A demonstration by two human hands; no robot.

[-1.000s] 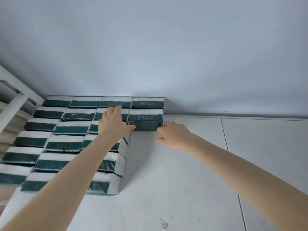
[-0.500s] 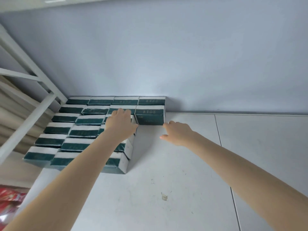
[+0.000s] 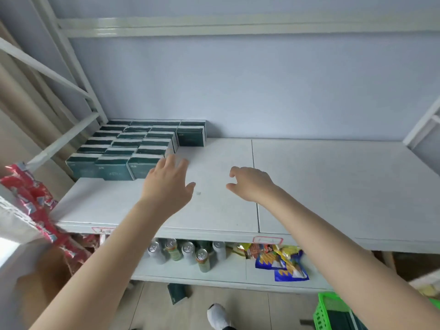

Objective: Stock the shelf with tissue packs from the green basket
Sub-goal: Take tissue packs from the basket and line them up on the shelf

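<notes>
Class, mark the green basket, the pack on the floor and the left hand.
green basket [image 3: 325,310]: head view, left wall.
pack on the floor [image 3: 176,293]: head view, top face.
left hand [image 3: 167,184]: head view, back.

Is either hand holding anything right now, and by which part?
Nothing held: left hand and right hand hover open and empty over the shelf.

No legible text anywhere; print on tissue packs [image 3: 112,168] and red-bordered shelf tag [image 3: 267,240] too blurred.

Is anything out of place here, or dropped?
Yes: one dark green tissue pack lies askew on the floor by the bottom shelf, away from the neat rows on the upper shelf. It looks dropped.
</notes>
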